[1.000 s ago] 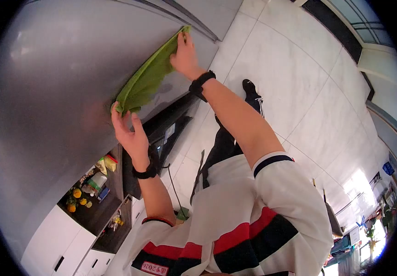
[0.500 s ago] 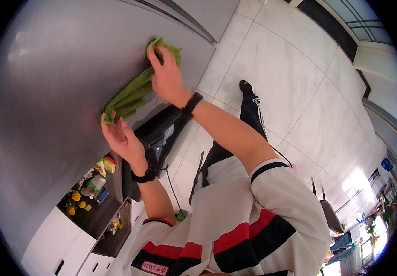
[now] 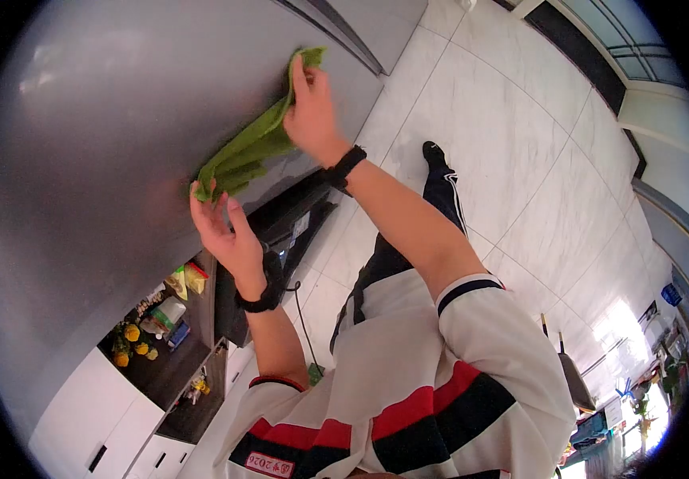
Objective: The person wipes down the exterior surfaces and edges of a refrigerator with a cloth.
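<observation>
A green cloth (image 3: 252, 148) is stretched slantwise across a large glossy grey appliance door (image 3: 113, 160), which looks like a refrigerator's. At the cloth's upper end, my right hand (image 3: 312, 112) pinches it between thumb and fingers. My left hand (image 3: 228, 239) has its fingertips on the lower end, thumb bent apart from the fingers, with the cloth's edge between them. Between the hands the cloth hangs in loose folds against the door. Black bands circle both wrists.
A black device (image 3: 292, 215) with a label and a cable stands below the hands. Lower left, an open shelf (image 3: 188, 355) holds yellow flowers (image 3: 129, 343) and packets above white cabinets (image 3: 89, 407). Pale floor tiles (image 3: 512, 136) lie to the right, with a long-handled dustpan (image 3: 572, 379) farther down.
Both hands and the cloth have shifted up and right in view. The bunched upper end of the cloth has straightened, and my right hand's fingers have closed together more.
</observation>
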A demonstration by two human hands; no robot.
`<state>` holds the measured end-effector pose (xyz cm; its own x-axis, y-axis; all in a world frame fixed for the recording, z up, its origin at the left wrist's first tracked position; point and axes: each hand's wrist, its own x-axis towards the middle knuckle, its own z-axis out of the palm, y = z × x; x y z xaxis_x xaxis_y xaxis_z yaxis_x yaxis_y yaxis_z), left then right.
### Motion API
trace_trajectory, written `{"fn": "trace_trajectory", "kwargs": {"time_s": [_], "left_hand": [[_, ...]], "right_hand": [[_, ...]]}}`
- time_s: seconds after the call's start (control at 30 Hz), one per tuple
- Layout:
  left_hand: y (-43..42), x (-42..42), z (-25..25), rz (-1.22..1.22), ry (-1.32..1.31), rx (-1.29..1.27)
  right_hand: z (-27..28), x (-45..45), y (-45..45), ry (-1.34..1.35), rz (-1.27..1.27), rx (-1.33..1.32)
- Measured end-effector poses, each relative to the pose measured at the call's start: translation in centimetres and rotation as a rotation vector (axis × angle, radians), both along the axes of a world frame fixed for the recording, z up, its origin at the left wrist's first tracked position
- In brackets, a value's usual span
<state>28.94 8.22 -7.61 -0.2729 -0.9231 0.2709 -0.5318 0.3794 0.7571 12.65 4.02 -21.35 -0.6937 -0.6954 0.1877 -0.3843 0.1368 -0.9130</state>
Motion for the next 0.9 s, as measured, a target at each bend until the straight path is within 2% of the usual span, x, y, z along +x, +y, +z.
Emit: {"fn": "trace_trajectory", "kwargs": {"time_s": [0.1,0.4,0.6,0.7,0.9], "left_hand": [[-0.2,-0.2,-0.3,-0.004,0.034,-0.017],[0.1,-1.0,-0.1,0.006,0.041,-0.026],[0.5,0.1,0.8,0.015,0.030,-0.006],[0.4,0.6,1.6,0.019,0.038,-0.027],[0.4,1.4,1.9,0.020,0.058,-0.045]], "right_hand": [[1.6,-0.4,-0.4,0.049,-0.011,-0.068],[0.5,0.3,0.8,-0.090,0.025,0.002],[0.6,1.8,1.8,-0.068,0.054,-0.024],[0.9,0.6,0.8,-0.173,0.046,0.036],[0.5,-0.5,-0.4,-0.076,-0.037,0.022]]}}
